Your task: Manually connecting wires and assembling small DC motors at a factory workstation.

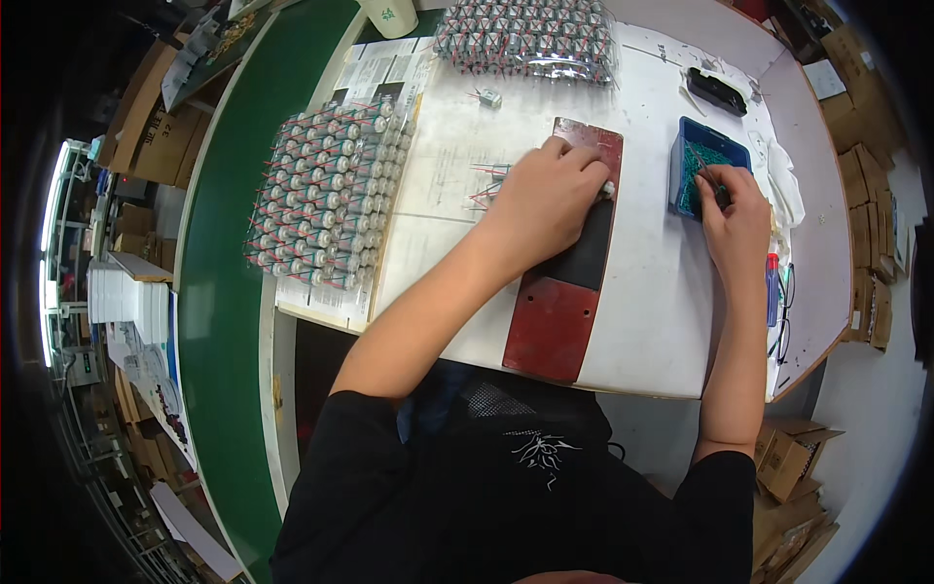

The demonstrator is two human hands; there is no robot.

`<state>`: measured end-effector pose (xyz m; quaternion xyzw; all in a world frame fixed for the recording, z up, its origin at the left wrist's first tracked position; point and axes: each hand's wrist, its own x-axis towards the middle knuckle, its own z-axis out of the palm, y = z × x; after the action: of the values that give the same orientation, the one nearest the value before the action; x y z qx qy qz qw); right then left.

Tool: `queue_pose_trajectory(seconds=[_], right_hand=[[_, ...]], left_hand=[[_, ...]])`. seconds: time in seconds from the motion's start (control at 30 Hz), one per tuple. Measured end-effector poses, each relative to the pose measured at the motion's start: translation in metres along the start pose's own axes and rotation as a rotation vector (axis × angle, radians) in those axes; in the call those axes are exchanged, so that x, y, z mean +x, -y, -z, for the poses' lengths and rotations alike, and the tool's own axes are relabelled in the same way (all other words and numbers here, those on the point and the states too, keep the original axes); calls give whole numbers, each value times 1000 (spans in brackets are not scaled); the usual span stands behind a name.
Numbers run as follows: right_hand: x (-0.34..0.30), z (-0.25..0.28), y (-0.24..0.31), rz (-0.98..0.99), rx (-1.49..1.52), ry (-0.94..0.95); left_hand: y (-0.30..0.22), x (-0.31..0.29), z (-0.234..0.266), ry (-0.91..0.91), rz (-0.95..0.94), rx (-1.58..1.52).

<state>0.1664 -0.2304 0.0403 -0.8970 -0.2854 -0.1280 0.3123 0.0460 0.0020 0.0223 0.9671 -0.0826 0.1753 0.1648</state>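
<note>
Fingers of the left hand (550,200) curl closely together over the upper half of a red-and-black board (552,331), right of the frame's centre, and pinch a small part with a pale end (609,188) that peeks out at their tips; the rest of it is hidden. At the right of the frame, the right hand (736,209) has its thumb and fingers nearly closed on a thin dark tool (707,167), seemingly tweezers, whose tip is down in a blue bin (720,132) among tiny green pieces (702,152).

The step in hand looks like picking out one green piece while the left hand steadies the part. The next move would call for a light, sure grip on a single piece, then a lift clear of the bin wall and across the tabletop (642,292) to that pale end, with the left hand kept firm.

Wired parts (486,187) lie just left of that hand, and a lone one (489,98) sits at upper centre, below a clear-wrapped stack (525,39); another filled stack (326,195) stands left of centre.
</note>
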Motion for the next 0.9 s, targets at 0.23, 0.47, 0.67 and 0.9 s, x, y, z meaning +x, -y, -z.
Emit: queue_pose_trajectory(seconds=[0.23, 0.47, 0.67, 0.9], right_hand=[[1, 0, -4, 8, 124, -83], [2, 2, -2, -89, 269, -80], [-2, 7, -4, -174, 576, -51], [-19, 8, 34, -303, 1004, 375]], left_hand=[[38, 14, 24, -178, 356, -42], [112, 32, 6, 1, 507, 437], [65, 22, 35, -67, 387, 324], [-13, -37, 46, 72, 46, -267]])
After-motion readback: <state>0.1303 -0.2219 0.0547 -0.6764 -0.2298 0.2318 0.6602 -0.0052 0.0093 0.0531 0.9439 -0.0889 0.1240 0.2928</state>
